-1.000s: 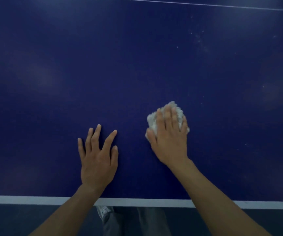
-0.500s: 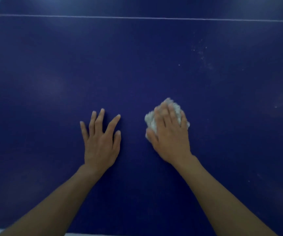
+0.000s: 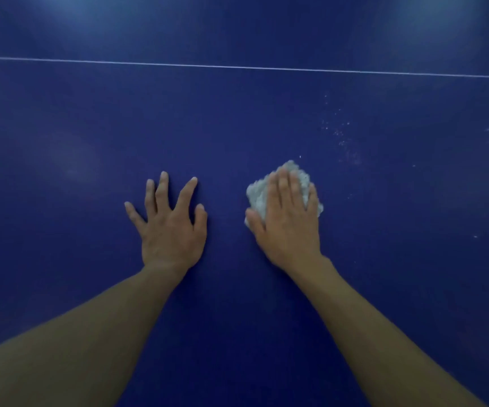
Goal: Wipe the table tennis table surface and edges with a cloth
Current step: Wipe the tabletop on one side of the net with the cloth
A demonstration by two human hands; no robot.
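The dark blue table tennis table (image 3: 84, 118) fills the view. A bunched white cloth (image 3: 257, 193) lies on it right of centre. My right hand (image 3: 288, 218) presses flat on top of the cloth, fingers covering most of it. My left hand (image 3: 169, 221) rests flat on the bare surface to the left of the cloth, fingers spread, holding nothing. Both forearms reach in from the bottom edge.
A thin white line (image 3: 237, 67) crosses the table far ahead of both hands. Pale dust specks (image 3: 340, 133) scatter on the surface up and to the right of the cloth. Blue surface extends on all sides.
Both hands and the cloth have slid farther onto the table. The white near edge and the legs below it have dropped out of view, and the far white line has come lower.
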